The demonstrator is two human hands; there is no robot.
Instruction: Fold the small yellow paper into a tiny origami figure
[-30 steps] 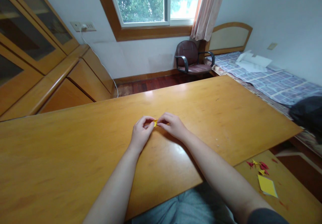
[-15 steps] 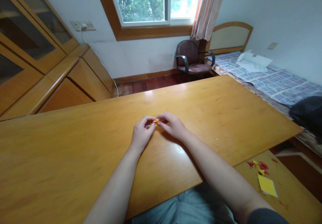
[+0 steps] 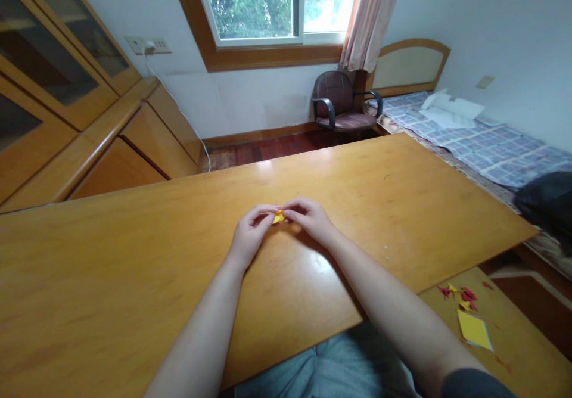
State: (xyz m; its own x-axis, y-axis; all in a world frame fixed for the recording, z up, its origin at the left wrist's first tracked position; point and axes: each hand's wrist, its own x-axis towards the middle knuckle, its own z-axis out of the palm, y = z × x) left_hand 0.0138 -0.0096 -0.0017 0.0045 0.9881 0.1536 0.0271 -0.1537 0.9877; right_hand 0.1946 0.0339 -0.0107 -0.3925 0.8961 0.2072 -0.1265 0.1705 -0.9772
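A small piece of folded yellow paper (image 3: 279,217) is pinched between my two hands, just above the wooden table (image 3: 134,255). My left hand (image 3: 251,232) grips its left side between thumb and fingertips. On the other side, my right hand (image 3: 309,219) has its thumb and forefinger closed on the paper's right edge. The fingertips cover part of the paper, and its exact folded shape is too small to make out.
On a lower surface at the right lie several small red and yellow folded paper pieces (image 3: 465,297) and a stack of yellow square paper (image 3: 474,329). Beyond the table stand an office chair (image 3: 335,103), a bed (image 3: 500,142) and a wooden cabinet (image 3: 147,130).
The yellow paper has turned between my fingers, so a broader face of it now shows. My right fingers have shifted slightly; both hands stay in nearly the same place.
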